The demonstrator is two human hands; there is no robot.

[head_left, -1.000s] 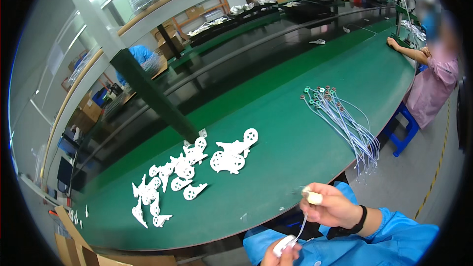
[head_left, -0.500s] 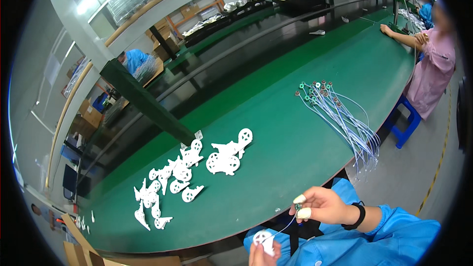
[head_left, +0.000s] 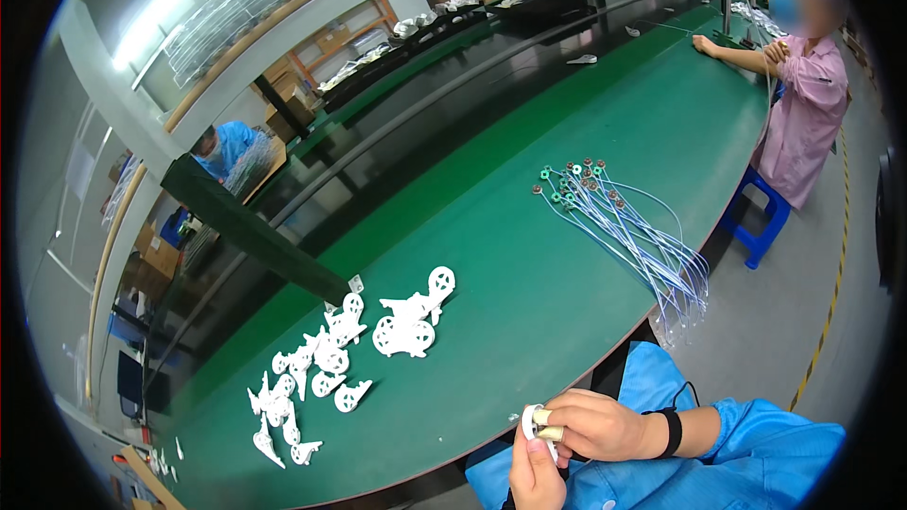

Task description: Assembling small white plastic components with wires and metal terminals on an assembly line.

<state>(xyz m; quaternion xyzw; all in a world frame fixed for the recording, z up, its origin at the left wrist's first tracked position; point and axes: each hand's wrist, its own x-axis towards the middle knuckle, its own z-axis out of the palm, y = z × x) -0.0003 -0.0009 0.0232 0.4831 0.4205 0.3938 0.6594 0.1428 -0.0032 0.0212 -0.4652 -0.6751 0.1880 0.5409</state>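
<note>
My left hand (head_left: 535, 468) and my right hand (head_left: 588, 423) meet just below the front edge of the green table (head_left: 567, 255). Together they pinch a small white round plastic part (head_left: 529, 421) with a thin wire on it. Pale covers sit on two fingertips of my right hand. A black band circles my right wrist, and both sleeves are blue. On the table ahead and to the left lies a scatter of white plastic parts (head_left: 340, 359) with round wheel-like ends.
A bundle of thin blue-white wires with small round ends (head_left: 624, 227) lies on the table at right, hanging over its edge. A person in pink (head_left: 803, 94) sits on a blue stool (head_left: 761, 217) at the far right. Another person in blue (head_left: 227, 146) works behind the dark rack.
My left hand has risen from the lower edge to meet my right hand, bringing the white part up between both. The view has tilted slightly.
</note>
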